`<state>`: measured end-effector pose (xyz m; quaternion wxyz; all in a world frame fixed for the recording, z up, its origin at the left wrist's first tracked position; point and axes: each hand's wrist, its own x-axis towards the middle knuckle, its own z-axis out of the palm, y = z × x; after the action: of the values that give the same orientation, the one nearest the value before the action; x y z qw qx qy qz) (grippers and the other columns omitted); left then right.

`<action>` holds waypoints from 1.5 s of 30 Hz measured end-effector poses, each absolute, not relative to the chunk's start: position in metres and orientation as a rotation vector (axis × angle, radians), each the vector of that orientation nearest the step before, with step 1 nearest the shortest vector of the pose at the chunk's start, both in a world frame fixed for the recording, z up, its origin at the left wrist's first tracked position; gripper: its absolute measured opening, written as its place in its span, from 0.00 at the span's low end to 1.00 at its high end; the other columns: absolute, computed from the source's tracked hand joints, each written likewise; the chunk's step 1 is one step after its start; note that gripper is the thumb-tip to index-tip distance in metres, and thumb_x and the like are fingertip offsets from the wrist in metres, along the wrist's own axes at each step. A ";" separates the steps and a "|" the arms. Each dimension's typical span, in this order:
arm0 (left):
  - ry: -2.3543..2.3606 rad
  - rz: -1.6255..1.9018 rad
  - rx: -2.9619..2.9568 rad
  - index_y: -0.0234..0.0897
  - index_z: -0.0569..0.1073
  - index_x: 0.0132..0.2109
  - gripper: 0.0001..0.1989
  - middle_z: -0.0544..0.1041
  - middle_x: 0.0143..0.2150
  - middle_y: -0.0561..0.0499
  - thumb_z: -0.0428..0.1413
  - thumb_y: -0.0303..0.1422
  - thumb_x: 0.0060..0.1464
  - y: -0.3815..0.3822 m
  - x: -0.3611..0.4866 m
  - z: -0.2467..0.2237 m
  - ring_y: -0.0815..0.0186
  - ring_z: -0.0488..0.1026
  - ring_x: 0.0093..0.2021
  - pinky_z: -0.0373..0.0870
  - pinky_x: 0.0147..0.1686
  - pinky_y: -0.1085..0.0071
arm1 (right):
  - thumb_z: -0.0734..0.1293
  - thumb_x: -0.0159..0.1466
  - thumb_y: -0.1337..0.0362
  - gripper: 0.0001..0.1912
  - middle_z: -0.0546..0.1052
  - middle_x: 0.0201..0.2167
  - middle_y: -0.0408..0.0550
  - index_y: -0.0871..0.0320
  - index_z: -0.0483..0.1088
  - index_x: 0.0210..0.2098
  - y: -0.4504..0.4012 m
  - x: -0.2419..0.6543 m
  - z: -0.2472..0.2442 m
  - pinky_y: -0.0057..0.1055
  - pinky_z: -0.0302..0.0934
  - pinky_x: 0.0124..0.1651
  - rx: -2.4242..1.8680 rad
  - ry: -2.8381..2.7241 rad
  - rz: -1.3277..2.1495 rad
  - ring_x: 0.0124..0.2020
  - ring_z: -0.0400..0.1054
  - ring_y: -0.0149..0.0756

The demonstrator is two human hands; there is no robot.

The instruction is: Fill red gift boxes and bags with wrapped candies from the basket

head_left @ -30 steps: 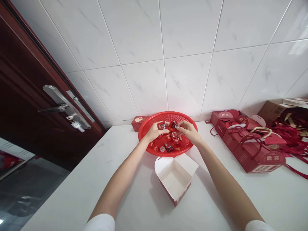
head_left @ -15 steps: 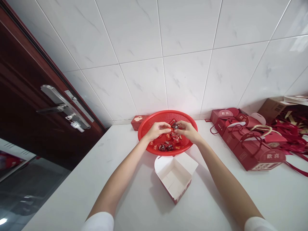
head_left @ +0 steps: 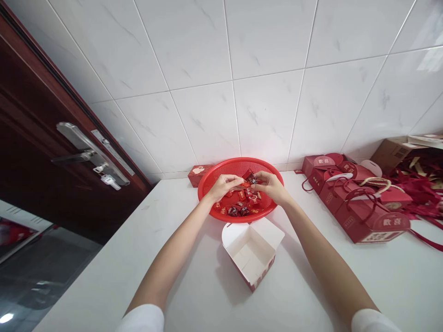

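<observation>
White card, red outside: open box (head_left: 251, 253) nearest me of the things on the counter (head_left: 100, 281), between the forearms, one corner toward the person, flaps spread toward the basket. Red plastic basket (head_left: 238, 220) just beyond it, long axis left to right. Left hand (head_left: 226, 185) and right hand (head_left: 270, 186) over it, fingers curled toward thumbs at wrapped sweets (head_left: 244, 211); can't tell whether either pinches one. Box lies personward of both hands, neither clearly nearer. Tiled wall (head_left: 266, 110) behind

One basket (head_left: 238, 167), perhaps twelve candies (head_left: 244, 211)
</observation>
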<state>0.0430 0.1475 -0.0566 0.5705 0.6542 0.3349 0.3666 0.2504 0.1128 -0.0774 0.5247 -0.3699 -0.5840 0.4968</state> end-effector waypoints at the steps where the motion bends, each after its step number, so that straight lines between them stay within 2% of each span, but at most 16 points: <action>1: 0.800 0.853 1.540 0.32 0.79 0.34 0.22 0.82 0.37 0.46 0.71 0.46 0.40 0.148 0.043 -0.057 0.59 0.80 0.39 0.76 0.44 0.62 | 0.78 0.48 0.58 0.18 0.79 0.35 0.45 0.56 0.71 0.33 0.113 0.251 -0.078 0.40 0.71 0.41 -0.888 -1.398 1.168 0.33 0.76 0.39; 4: 0.841 0.830 1.550 0.33 0.78 0.38 0.23 0.81 0.38 0.47 0.74 0.38 0.35 0.150 0.042 -0.059 0.62 0.79 0.38 0.75 0.41 0.66 | 0.78 0.48 0.59 0.16 0.78 0.35 0.44 0.55 0.71 0.32 0.114 0.251 -0.079 0.39 0.70 0.38 -0.905 -1.365 1.153 0.31 0.74 0.37; 7: 0.821 0.863 1.535 0.33 0.77 0.42 0.26 0.81 0.42 0.48 0.74 0.33 0.33 0.151 0.041 -0.061 0.63 0.79 0.41 0.75 0.44 0.65 | 0.78 0.48 0.61 0.16 0.78 0.35 0.44 0.55 0.71 0.32 0.114 0.249 -0.079 0.39 0.71 0.40 -0.909 -1.288 1.152 0.32 0.74 0.37; 11: 0.808 0.905 1.551 0.34 0.75 0.46 0.28 0.80 0.42 0.47 0.73 0.32 0.35 0.153 0.040 -0.062 0.62 0.78 0.42 0.75 0.47 0.61 | 0.78 0.48 0.62 0.18 0.78 0.34 0.44 0.55 0.70 0.34 0.112 0.248 -0.079 0.43 0.74 0.43 -0.878 -1.171 1.203 0.35 0.77 0.41; 16: 0.786 0.966 1.614 0.34 0.74 0.49 0.30 0.79 0.40 0.48 0.72 0.31 0.37 0.154 0.039 -0.064 0.61 0.78 0.44 0.74 0.48 0.62 | 0.78 0.50 0.63 0.20 0.78 0.33 0.43 0.54 0.68 0.39 0.111 0.248 -0.075 0.44 0.76 0.40 -0.914 -1.149 1.298 0.31 0.78 0.41; 21: 0.822 0.919 1.709 0.34 0.74 0.49 0.27 0.79 0.42 0.47 0.71 0.34 0.40 0.152 0.040 -0.065 0.61 0.78 0.43 0.75 0.45 0.63 | 0.79 0.49 0.62 0.21 0.78 0.32 0.44 0.55 0.71 0.40 0.111 0.248 -0.073 0.39 0.77 0.33 -0.924 -1.236 1.389 0.31 0.78 0.41; 26: 0.840 0.875 1.814 0.34 0.75 0.48 0.24 0.80 0.40 0.47 0.69 0.37 0.44 0.151 0.042 -0.062 0.62 0.78 0.41 0.75 0.47 0.63 | 0.79 0.49 0.60 0.16 0.77 0.28 0.43 0.56 0.72 0.33 0.113 0.247 -0.074 0.32 0.72 0.27 -0.978 -1.275 1.302 0.28 0.74 0.37; 29: 0.898 0.842 1.861 0.34 0.75 0.50 0.19 0.81 0.44 0.45 0.63 0.38 0.52 0.154 0.042 -0.063 0.60 0.78 0.44 0.75 0.48 0.63 | 0.77 0.49 0.59 0.15 0.76 0.27 0.42 0.55 0.70 0.30 0.114 0.247 -0.074 0.32 0.72 0.29 -0.976 -1.230 1.253 0.29 0.73 0.35; 32: 1.120 0.677 2.017 0.34 0.76 0.50 0.15 0.81 0.48 0.43 0.54 0.35 0.58 0.159 0.041 -0.066 0.58 0.78 0.48 0.74 0.50 0.62 | 0.76 0.49 0.59 0.14 0.76 0.28 0.41 0.55 0.69 0.30 0.115 0.247 -0.074 0.34 0.71 0.32 -0.971 -1.211 1.241 0.29 0.72 0.35; 36: 1.217 0.374 2.154 0.36 0.80 0.42 0.11 0.82 0.44 0.46 0.58 0.31 0.51 0.159 0.039 -0.073 0.56 0.78 0.47 0.73 0.50 0.64 | 0.74 0.49 0.61 0.13 0.75 0.25 0.40 0.55 0.66 0.28 0.115 0.246 -0.076 0.31 0.67 0.28 -0.953 -1.221 1.242 0.26 0.70 0.33; 39: 1.178 0.125 2.199 0.40 0.80 0.43 0.16 0.82 0.42 0.49 0.64 0.30 0.43 0.155 0.040 -0.075 0.55 0.78 0.44 0.73 0.45 0.67 | 0.73 0.49 0.61 0.13 0.74 0.23 0.38 0.54 0.65 0.29 0.115 0.246 -0.078 0.29 0.61 0.22 -0.954 -1.240 1.273 0.20 0.66 0.30; 42: 1.160 -0.026 2.238 0.40 0.80 0.45 0.23 0.81 0.42 0.50 0.66 0.27 0.36 0.151 0.044 -0.074 0.55 0.78 0.43 0.72 0.42 0.68 | 0.73 0.48 0.62 0.13 0.73 0.22 0.37 0.55 0.65 0.30 0.114 0.246 -0.077 0.28 0.59 0.21 -0.954 -1.261 1.279 0.19 0.64 0.28; 45: 1.148 -0.091 2.261 0.40 0.79 0.41 0.20 0.80 0.38 0.51 0.65 0.27 0.35 0.150 0.048 -0.073 0.57 0.77 0.38 0.70 0.37 0.69 | 0.74 0.47 0.62 0.15 0.74 0.23 0.38 0.55 0.67 0.30 0.112 0.246 -0.075 0.28 0.60 0.22 -0.948 -1.277 1.257 0.20 0.64 0.28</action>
<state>0.0479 0.1495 -0.0734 0.2973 0.8508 0.4319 -0.0344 0.2455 0.1123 -0.0752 0.5287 -0.3970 -0.5345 0.5264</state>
